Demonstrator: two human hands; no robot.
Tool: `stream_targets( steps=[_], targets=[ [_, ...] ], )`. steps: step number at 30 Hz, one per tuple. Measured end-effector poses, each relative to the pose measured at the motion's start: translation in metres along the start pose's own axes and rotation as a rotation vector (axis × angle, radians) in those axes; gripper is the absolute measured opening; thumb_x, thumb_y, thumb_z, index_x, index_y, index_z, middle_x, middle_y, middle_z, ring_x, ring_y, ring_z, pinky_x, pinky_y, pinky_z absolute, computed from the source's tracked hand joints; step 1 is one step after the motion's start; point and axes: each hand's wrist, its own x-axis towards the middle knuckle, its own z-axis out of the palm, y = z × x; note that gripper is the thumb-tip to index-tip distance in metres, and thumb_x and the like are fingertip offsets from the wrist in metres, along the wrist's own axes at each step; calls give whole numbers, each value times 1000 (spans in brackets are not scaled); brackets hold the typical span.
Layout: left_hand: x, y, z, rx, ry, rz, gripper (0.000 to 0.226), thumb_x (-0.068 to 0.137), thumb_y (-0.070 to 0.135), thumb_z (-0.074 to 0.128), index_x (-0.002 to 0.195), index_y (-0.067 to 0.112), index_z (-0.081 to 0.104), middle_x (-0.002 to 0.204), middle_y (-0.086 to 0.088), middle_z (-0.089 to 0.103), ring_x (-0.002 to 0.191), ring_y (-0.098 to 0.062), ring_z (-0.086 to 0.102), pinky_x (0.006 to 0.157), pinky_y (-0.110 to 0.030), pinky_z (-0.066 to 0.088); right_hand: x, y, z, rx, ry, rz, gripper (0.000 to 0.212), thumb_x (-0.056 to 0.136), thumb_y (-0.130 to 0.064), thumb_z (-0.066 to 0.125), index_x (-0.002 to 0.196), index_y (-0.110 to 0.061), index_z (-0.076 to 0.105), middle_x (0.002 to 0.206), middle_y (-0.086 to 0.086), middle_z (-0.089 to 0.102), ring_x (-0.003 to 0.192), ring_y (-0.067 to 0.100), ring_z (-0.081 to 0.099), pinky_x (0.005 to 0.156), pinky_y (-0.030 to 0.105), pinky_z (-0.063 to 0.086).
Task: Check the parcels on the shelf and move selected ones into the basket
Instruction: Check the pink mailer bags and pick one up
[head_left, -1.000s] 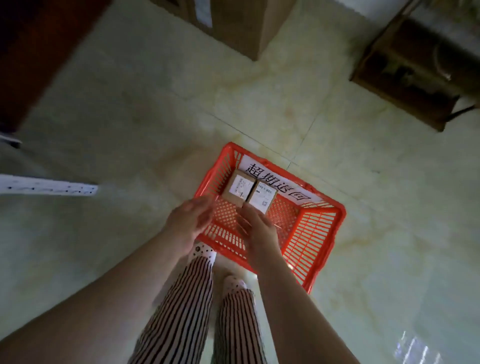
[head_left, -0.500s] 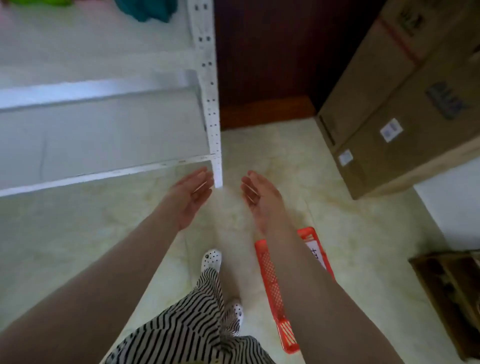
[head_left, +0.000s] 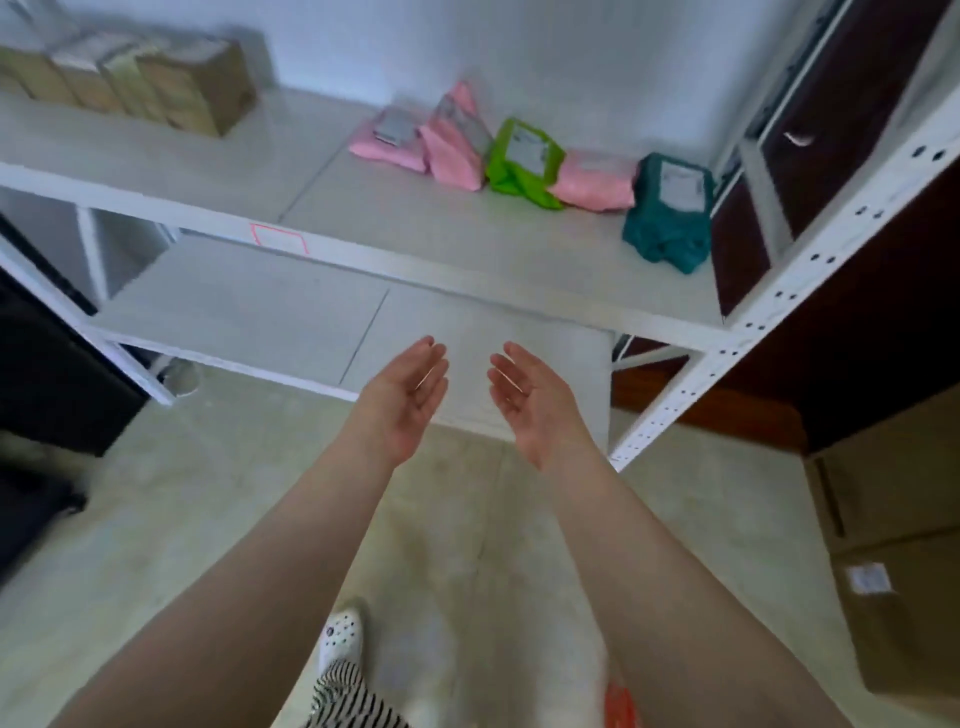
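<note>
Hands are both raised in front of the shelf (head_left: 395, 270), palms turned inward and facing each other, a gap between them. Left hand (head_left: 402, 397): fingers straight and relaxed, holding nothing. Right hand (head_left: 530, 397): fingers likewise extended, holding nothing. Neither hand touches the shelf or any parcel.

Upper board carries the parcels. At the far left stands a row of brown boxes (head_left: 150, 83), packed side by side. Toward the right lies a line of soft bags against the wall: a flat pink bag (head_left: 387, 143), a second pink bag (head_left: 457, 148) leaning upright beside it, a green bag (head_left: 524, 163) touching that one, a third pink bag (head_left: 595, 182) lying next to the green, and a teal bag (head_left: 667, 213) at the right end near the post (head_left: 779, 291). Labels show on several bags; their print is too blurred to read. A red-outlined tag (head_left: 279, 239) sits on the front edge of the upper board.

Basket (head_left: 621, 706) shows only as an orange sliver at the bottom edge, on the floor beside the right forearm; its contents are out of view. Large cartons (head_left: 893, 561) stand on the floor at right. A white shoe (head_left: 340, 636) and a striped garment (head_left: 353, 701) appear below the arms.
</note>
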Motion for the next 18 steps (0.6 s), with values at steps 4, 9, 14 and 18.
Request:
stream_targets(
  steps=[4, 9, 14, 18],
  targets=[
    [34, 71, 3, -25, -58, 25, 17, 93, 16, 59, 109, 15, 65, 102, 1, 71, 97, -12, 66, 84, -23, 51, 37, -17, 68, 29, 11, -61, 19, 91, -20, 67, 109, -12, 66, 93, 3, 71, 82, 15, 66, 69, 24, 54],
    [91, 177, 1, 7, -71, 55, 21, 92, 17, 60, 112, 14, 63, 101, 1, 69, 96, -12, 64, 84, -21, 50, 87, -27, 177, 19, 83, -86, 15, 90, -24, 69, 101, -15, 66, 92, 4, 66, 79, 16, 62, 72, 24, 53],
    [136, 228, 4, 50, -39, 26, 7, 87, 21, 68, 92, 17, 67, 96, -1, 65, 87, -12, 62, 85, -24, 50, 128, -29, 232, 6, 154, -72, 15, 87, -27, 73, 88, -14, 65, 87, 6, 61, 71, 17, 58, 69, 25, 52],
    [180, 250, 8, 73, 7, -7, 16, 82, 27, 74, 89, 17, 64, 96, -3, 58, 85, -14, 58, 89, -28, 48, 171, -37, 260, 0, 229, -71, 23, 84, -27, 77, 86, -10, 60, 83, 6, 59, 67, 16, 56, 67, 26, 52]
  ],
)
